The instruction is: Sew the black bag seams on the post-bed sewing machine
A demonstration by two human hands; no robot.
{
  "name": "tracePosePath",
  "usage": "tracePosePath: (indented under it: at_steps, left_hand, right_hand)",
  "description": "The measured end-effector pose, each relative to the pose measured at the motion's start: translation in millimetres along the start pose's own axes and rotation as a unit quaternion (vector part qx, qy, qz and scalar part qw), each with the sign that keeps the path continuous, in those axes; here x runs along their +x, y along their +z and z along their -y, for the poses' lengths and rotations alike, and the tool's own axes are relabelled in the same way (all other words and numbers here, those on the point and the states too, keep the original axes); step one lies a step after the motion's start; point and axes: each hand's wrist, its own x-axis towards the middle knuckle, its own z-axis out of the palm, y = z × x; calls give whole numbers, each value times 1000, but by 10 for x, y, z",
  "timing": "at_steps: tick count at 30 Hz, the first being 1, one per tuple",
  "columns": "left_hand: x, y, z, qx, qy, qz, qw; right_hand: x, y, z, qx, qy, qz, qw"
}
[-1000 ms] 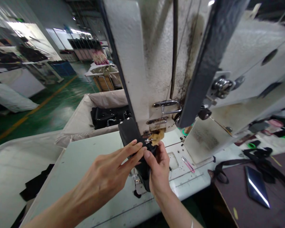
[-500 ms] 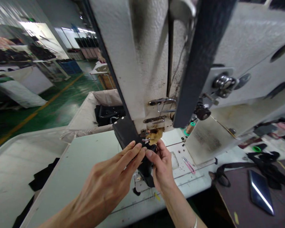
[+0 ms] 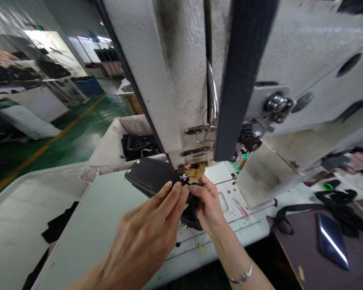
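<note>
One white sewing machine (image 3: 166, 80) is set on a pale worktable (image 3: 103, 209), with a black piece (image 3: 151, 175) placed under its head. The piece is pressed by the left hand (image 3: 153, 229), fingers extended, and pinched by the right hand (image 3: 210, 203), fingers curled; pink snips (image 3: 241, 208) are seen nearby.

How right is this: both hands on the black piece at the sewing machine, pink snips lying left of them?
Only the side is wrong: the head view shows the pink snips right of the right hand. The rest stands.
</note>
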Motion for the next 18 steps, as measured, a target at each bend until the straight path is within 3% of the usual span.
tracePosePath:
  at_steps: [4,7,10,14,18]
  left_hand:
    - [-4,45,347,-105,-16,-16,994]
    - [36,192,711,-207,-46,67,975]
    - [150,376,939,-268,3,127,955]
    - [259,528,975,-293,23,131,947]
    - [217,533,927,-274,33,100,956]
  right_hand:
    - [-91,0,-34,-49,-29,13,998]
    - [-156,17,-75,-99,-85,-4,991]
    - [-157,25,-99,-97,-89,-24,991]
    - [-106,3,-79,-71,-79,-17,994]
    - [-95,-27,-36,-51,-76,10,996]
